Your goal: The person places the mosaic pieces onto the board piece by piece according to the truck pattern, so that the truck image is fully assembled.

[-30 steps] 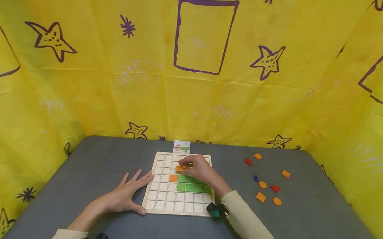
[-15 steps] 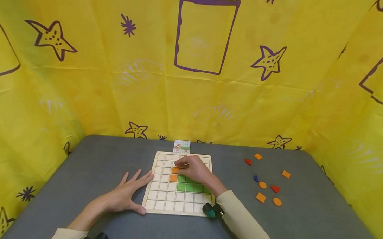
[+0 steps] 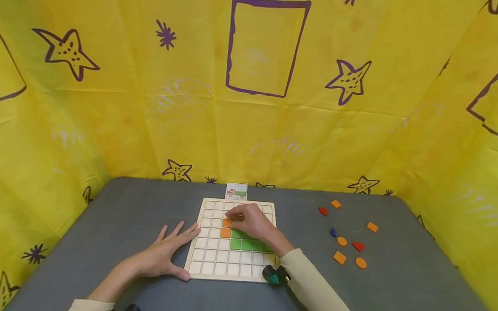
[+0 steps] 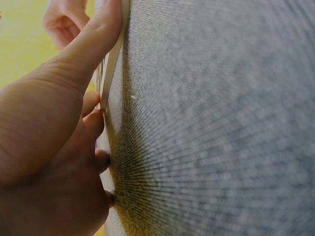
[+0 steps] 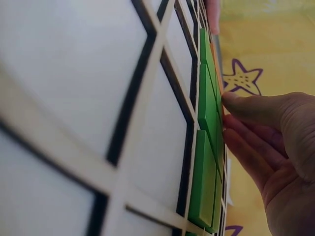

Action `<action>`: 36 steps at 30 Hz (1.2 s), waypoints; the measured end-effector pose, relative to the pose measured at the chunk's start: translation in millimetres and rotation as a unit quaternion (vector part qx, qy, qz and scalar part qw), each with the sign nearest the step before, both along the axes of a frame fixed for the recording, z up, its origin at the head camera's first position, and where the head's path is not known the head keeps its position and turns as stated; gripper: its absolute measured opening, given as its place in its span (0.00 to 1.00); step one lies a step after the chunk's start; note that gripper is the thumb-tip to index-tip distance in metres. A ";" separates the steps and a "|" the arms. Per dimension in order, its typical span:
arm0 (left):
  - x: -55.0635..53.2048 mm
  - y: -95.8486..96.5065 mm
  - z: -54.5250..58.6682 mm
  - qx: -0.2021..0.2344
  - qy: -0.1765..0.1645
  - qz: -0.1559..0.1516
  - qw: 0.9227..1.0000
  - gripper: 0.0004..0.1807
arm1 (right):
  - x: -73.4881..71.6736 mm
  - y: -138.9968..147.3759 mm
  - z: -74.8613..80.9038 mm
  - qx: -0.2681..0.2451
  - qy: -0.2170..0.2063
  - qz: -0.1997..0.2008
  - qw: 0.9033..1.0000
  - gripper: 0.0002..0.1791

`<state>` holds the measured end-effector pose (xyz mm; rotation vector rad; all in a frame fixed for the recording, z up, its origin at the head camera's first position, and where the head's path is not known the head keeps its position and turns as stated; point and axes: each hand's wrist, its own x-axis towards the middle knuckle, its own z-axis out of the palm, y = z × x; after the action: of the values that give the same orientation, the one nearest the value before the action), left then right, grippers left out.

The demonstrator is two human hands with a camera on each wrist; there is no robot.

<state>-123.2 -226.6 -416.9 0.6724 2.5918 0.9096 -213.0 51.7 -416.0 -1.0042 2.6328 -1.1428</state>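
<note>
A light wooden grid board [image 3: 215, 277] lies on the grey table. My right hand [image 3: 252, 221] is over its middle, thumb and fingers pinching an orange square tile [image 3: 227, 223] at a cell of the grid. Just below it, a second orange square tile [image 3: 225, 233] sits in its own cell. Green square tiles [image 3: 247, 244] fill cells to the right, partly covered by the right hand; the right wrist view shows these green tiles [image 5: 204, 182] close up. Spread out flat, my left hand [image 3: 159, 255] touches the board's left edge with fingertips and thumb.
A small picture card [image 3: 236, 191] with a coloured grid lies behind the board. To the right are scattered loose pieces: orange squares [image 3: 339, 257], orange round pieces [image 3: 361, 263], red pieces [image 3: 358, 246] and a small blue piece [image 3: 333, 232]. A yellow patterned cloth [image 3: 184, 130] surrounds the table.
My right hand has moved slightly left and down, bringing the orange square tile into the cell above the other orange one. The left hand has stayed in place.
</note>
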 end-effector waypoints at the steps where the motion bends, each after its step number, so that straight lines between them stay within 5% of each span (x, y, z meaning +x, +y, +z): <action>1: 0.0 0.2 -0.1 0.000 0.000 0.000 1.000 0.62 | 0.0 0.1 0.0 0.000 0.000 0.000 1.000 0.14; 17: 1.0 0.2 -0.1 -0.004 0.004 0.000 1.000 0.62 | 8.2 18.9 8.7 -0.017 -0.007 -0.017 1.000 0.13; 36: 0.5 0.0 -2.8 0.001 0.001 0.003 1.000 0.63 | 12.4 88.3 20.4 -0.038 0.026 -0.046 0.998 0.14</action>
<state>-122.7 -226.6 -419.7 0.6662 2.5959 0.9145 -200.6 140.0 -395.6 -0.9462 2.7217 -1.2625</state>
